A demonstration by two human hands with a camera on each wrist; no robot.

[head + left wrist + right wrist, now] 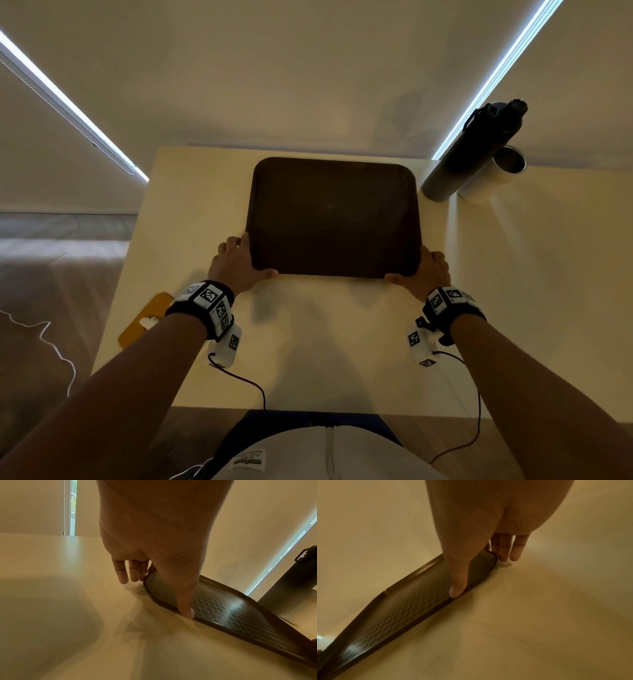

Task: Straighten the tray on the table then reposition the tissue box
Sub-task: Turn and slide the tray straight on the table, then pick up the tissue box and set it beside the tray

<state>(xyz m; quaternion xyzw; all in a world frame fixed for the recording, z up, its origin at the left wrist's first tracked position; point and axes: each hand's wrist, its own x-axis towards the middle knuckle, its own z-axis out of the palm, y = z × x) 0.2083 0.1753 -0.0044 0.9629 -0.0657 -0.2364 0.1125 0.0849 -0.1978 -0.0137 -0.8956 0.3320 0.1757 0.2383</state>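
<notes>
Dark brown tray (333,216), flat on cream table (308,342), grasped at both near corners.

Left hand (236,263) clasping the 7 o'clock corner, thumb (186,609) along near rim, fingers (122,573) down the left edge; right hand (428,272) grasping the 5 o'clock corner, thumb (458,586) on near rim. Textured tray floor. Yellow tissue box (144,320) at 8 o'clock, by table edge. Dark bottle (476,150) and pale cup (496,174) at 2 o'clock, touching.

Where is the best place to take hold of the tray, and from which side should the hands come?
Probably at its two near corners, coming from the near side: the tray lies flat with a low raised rim. The left hand and right hand already sit there, thumbs along the near rim, fingers along the sides.
</notes>
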